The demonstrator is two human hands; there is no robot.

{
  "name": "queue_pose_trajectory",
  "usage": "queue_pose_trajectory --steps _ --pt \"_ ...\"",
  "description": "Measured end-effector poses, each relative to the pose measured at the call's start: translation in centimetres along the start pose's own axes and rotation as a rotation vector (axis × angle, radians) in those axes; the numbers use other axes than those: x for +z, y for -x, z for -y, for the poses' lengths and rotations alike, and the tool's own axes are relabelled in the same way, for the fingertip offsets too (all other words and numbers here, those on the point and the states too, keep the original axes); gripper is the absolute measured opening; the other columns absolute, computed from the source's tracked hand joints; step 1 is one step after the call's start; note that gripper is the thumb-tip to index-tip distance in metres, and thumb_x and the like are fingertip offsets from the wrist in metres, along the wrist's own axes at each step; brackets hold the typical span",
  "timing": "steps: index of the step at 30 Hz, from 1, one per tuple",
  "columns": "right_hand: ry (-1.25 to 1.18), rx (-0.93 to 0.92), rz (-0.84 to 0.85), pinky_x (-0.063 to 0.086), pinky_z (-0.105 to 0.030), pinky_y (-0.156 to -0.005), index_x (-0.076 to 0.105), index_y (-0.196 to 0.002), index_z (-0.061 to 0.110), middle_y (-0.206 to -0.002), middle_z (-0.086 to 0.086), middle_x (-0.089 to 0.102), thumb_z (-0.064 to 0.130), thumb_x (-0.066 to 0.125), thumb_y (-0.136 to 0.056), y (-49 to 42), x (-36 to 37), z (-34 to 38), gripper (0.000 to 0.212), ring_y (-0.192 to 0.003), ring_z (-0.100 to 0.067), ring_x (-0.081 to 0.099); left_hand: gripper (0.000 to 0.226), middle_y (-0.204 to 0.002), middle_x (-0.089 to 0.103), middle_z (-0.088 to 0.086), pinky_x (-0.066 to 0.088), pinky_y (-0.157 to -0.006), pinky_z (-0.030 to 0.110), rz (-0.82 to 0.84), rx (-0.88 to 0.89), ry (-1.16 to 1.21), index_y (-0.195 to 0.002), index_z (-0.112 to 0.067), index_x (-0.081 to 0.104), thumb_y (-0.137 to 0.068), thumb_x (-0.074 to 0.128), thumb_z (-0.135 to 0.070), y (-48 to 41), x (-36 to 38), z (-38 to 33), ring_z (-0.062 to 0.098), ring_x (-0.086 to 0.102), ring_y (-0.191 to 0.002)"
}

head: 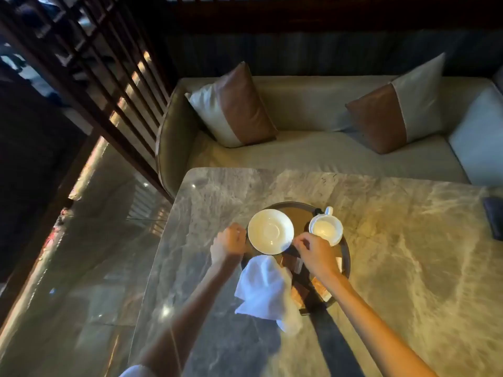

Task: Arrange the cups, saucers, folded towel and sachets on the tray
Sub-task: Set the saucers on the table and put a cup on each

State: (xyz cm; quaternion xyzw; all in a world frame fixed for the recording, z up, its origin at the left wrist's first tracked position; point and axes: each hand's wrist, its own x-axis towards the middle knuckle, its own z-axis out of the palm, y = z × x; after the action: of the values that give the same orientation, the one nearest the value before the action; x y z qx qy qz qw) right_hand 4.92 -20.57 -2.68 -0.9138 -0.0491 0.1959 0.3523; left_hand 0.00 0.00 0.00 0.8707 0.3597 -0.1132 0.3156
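Note:
A dark round tray (346, 250) sits on the marble table. A white saucer (270, 231) is over its left part. A white cup (325, 229) stands on the right part, handle pointing away. My left hand (230, 242) is curled at the saucer's left edge. My right hand (315, 254) pinches at the saucer's right rim, between saucer and cup. A white towel (265, 288) lies loosely bunched over the tray's near-left rim. Brown sachets (297, 264) lie on the near part of the tray, partly hidden by my right hand and wrist.
The marble table (408, 254) extends right and toward me. A dark flat object (494, 217) lies at its right edge. Behind the table is a beige sofa (313, 156) with two cushions. A wooden slat screen (89, 85) stands at the left.

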Motion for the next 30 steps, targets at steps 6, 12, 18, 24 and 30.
queue_pose_trajectory --steps 6,12,18,24,30 --pt "-0.030 0.329 -0.064 0.043 -0.029 -0.069 0.064 -0.099 0.012 -0.100 -0.009 0.070 0.017 0.059 -0.096 -6.1 5.1 -0.9 0.008 -0.095 -0.028 0.065 0.027 -0.109 0.065 0.022 0.042 -0.077 0.037 0.186 -0.105 0.033 -0.100 -0.007 0.061 -0.090 0.041 -0.022 -7.7 4.1 1.1 0.043 0.059 -0.101" --pt "0.002 0.480 -0.139 0.049 -0.035 -0.080 0.056 -0.121 0.012 -0.112 -0.008 0.069 0.025 0.063 -0.094 -8.1 8.3 -2.6 0.031 -0.105 -0.029 0.065 0.026 -0.106 0.068 0.023 0.055 -0.082 0.043 0.278 -0.065 0.046 -0.104 -0.003 0.062 -0.094 0.049 -0.024 -10.8 7.2 2.8 0.043 0.063 -0.100" --pt "-0.018 0.523 -0.146 0.046 -0.028 -0.068 0.059 -0.109 0.012 -0.098 -0.005 0.069 0.024 0.060 -0.095 -8.2 10.2 -2.6 0.019 -0.093 -0.024 0.066 0.030 -0.097 0.071 0.024 0.057 -0.079 0.047 0.327 -0.089 0.119 -0.099 0.004 0.062 -0.092 0.061 -0.026 -11.2 8.9 3.5 0.041 0.066 -0.096" --pt "-0.116 0.528 -0.182 0.040 -0.021 -0.061 0.063 -0.103 0.009 -0.091 -0.004 0.067 0.018 0.066 -0.092 -8.0 10.2 -2.6 0.014 -0.081 -0.017 0.058 0.017 -0.097 0.069 0.021 0.047 -0.067 0.037 0.240 -0.097 0.095 -0.093 0.003 0.061 -0.089 0.062 -0.014 -10.8 9.0 2.9 0.038 0.063 -0.090" --pt "-0.208 0.392 -0.172 0.038 -0.020 -0.060 0.060 -0.096 0.012 -0.084 0.001 0.062 0.018 0.070 -0.089 -7.4 9.5 -0.7 0.013 -0.081 -0.018 0.059 0.009 -0.078 0.072 0.018 0.059 -0.061 0.042 0.149 -0.157 0.237 -0.077 -0.006 0.057 -0.084 0.052 -0.008 -9.6 6.4 3.5 0.034 0.071 -0.064"
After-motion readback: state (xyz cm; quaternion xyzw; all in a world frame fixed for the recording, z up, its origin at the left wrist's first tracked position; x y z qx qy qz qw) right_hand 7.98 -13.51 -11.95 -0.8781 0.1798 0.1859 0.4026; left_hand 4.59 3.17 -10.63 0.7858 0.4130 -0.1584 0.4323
